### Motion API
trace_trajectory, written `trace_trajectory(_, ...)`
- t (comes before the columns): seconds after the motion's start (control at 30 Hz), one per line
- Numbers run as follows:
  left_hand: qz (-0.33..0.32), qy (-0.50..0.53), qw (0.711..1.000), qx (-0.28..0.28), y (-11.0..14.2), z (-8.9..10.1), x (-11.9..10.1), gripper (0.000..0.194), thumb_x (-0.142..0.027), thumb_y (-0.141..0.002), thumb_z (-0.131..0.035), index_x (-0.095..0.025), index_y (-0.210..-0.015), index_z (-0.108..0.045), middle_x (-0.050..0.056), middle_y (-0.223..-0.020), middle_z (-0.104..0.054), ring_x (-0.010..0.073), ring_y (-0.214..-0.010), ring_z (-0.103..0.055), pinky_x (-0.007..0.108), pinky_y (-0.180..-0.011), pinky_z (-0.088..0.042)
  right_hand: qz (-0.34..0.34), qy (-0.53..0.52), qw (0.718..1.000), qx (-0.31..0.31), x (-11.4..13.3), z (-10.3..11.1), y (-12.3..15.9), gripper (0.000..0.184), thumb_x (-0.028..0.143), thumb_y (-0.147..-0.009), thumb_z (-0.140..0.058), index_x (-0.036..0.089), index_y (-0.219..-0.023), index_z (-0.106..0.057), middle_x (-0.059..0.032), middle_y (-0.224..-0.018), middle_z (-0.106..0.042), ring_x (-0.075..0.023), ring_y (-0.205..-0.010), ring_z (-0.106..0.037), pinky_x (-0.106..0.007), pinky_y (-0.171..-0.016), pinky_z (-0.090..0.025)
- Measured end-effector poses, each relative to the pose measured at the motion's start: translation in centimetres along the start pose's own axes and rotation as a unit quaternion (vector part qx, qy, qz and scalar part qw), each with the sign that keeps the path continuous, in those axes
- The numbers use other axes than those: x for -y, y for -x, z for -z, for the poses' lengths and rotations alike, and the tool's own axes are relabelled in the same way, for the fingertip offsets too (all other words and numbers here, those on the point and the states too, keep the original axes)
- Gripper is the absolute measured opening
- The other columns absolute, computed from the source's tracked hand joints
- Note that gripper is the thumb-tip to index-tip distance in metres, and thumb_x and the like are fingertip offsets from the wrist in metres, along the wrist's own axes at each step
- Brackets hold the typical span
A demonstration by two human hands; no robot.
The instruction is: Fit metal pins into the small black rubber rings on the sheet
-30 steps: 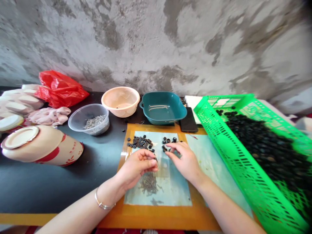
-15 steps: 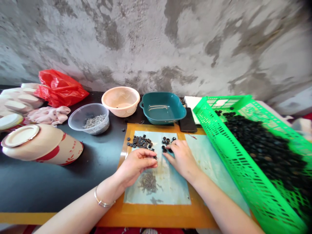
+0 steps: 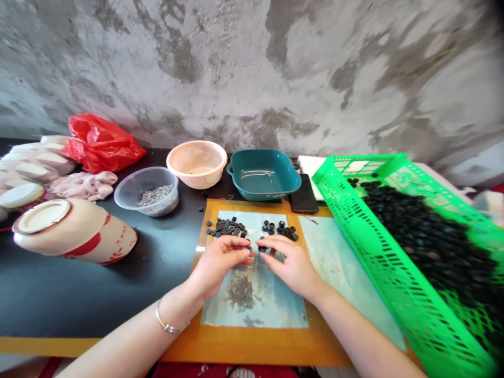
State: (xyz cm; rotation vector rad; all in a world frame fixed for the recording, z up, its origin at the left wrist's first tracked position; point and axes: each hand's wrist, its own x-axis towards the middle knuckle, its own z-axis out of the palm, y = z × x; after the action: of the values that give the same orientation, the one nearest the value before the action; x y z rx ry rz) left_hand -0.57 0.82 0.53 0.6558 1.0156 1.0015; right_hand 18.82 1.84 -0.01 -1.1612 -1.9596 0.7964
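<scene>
My left hand [image 3: 220, 260] and my right hand [image 3: 287, 262] meet fingertip to fingertip above a pale mat [image 3: 275, 310]. The right hand pinches a small black ring [image 3: 262, 248]. The left fingers are pinched too, on something too small to name. Under the hands lies a heap of small grey screws [image 3: 240, 291]. Beyond the fingers are two groups of black rings, one at the left [image 3: 227, 228] and one at the right [image 3: 280, 229].
A green slatted basket [image 3: 354, 220] full of black rings fills the right. Behind stand a teal dish [image 3: 263, 178], a peach bowl [image 3: 197, 163], a clear tub of screws [image 3: 147, 191] and a dark phone [image 3: 304, 198]. At the left lie an overturned bowl [image 3: 74, 236] and a red bag [image 3: 100, 144].
My right hand drew back from the right group of rings and came left to meet the left hand. The left hand rose slightly toward it.
</scene>
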Motion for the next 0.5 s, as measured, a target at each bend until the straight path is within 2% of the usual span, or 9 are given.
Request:
trace_trajectory(0.13, -0.018, -0.030, 0.999, -0.003, 0.20, -0.24, 0.05, 0.032, -0.025, -0.062, -0.085, -0.011, -0.086, -0.069, 0.006, -0.081, -0.074, 0.0188, -0.076, -0.070, 0.033, -0.077, -0.056, 0.010, -0.033, 0.999, 0.009, 0.40, 0.08, 0.10, 0.029, 0.014, -0.085, -0.064, 0.027, -0.110, -0.070, -0.0045, -0.102, -0.069, -0.0189, -0.096, -0.065, -0.036, -0.088, -0.054)
trace_trajectory(0.23, -0.014, -0.044, 0.999, -0.006, 0.35, -0.43, -0.04, 0.032, -0.024, -0.060, -0.086, -0.012, -0.084, -0.070, 0.005, -0.078, -0.073, 0.0171, -0.070, -0.070, 0.030, -0.073, -0.055, -0.013, -0.024, 1.000, 0.000, 0.35, 0.02, 0.39, 0.033, 0.016, -0.081, -0.070, 0.027, -0.112, -0.068, -0.0037, -0.100, -0.069, -0.0188, -0.088, -0.065, -0.036, -0.083, -0.055)
trace_trajectory(0.37, -0.016, -0.067, 0.997, -0.020, 0.44, -0.54, -0.10, 0.028, -0.023, -0.058, -0.086, -0.014, -0.080, -0.071, 0.003, -0.071, -0.072, 0.0156, -0.066, -0.068, 0.027, -0.069, -0.054, -0.016, -0.018, 0.999, -0.026, 0.48, -0.11, 0.68, 0.018, 0.019, -0.078, -0.074, 0.023, -0.094, -0.067, -0.0023, -0.088, -0.069, -0.0180, -0.078, -0.064, -0.033, -0.075, -0.054)
trace_trajectory(0.5, -0.021, -0.083, 0.996, -0.024, 0.46, -0.56, -0.06, 0.024, -0.022, -0.058, -0.085, -0.015, -0.077, -0.073, 0.002, -0.072, -0.073, 0.0162, -0.067, -0.067, 0.028, -0.070, -0.053, 0.034, -0.018, 0.999, -0.036, 0.81, -0.13, 0.63, 0.013, 0.022, -0.081, -0.072, 0.023, -0.093, -0.067, -0.0034, -0.087, -0.070, -0.0195, -0.082, -0.065, -0.035, -0.078, -0.054)
